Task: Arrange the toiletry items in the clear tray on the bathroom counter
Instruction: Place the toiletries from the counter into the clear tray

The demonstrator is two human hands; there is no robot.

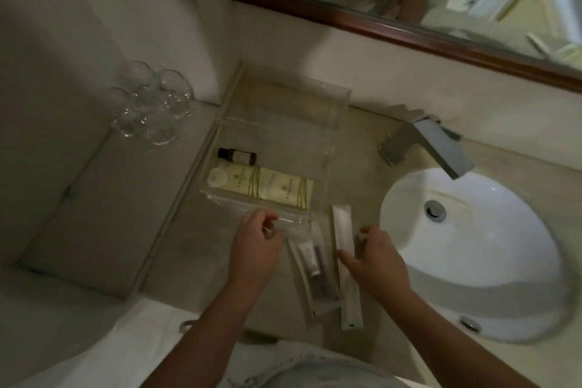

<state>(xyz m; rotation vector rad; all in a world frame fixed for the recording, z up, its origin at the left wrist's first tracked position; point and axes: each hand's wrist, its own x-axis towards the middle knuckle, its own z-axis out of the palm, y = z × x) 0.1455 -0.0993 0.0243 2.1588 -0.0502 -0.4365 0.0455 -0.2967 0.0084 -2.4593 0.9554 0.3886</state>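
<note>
- A person stands at a bathroom counter (pixel 176 249), both bare hands working just in front of the clear tray (pixel 327 148) that sits toward the counter's back left corner, beside the sink (pixel 491 261).
- Inside the tray, a small dark bottle (pixel 236 155) and cream-coloured tubes (pixel 267 187) already lie along its left and near sides; the rest of the tray floor is bare.
- The left hand (pixel 256 249) hovers at the tray's near edge, fingers curled inward; whether it pinches anything cannot be told.
- The right hand (pixel 371 257) rests over a long white sachet (pixel 345 265) lying on the counter near the front edge, fingers loosely bent and touching it, apparently also pinching a small dark item too blurred to name.
- Between the hands lies a clear packet (pixel 313 274) holding a small tube, not yet in the tray.
- The step in hand appears to be picking up the loose packets; the next move likely calls for lifting each flat and laying it alongside the tubes.
- Drinking glasses (pixel 154 104) stand on a side ledge.
</note>
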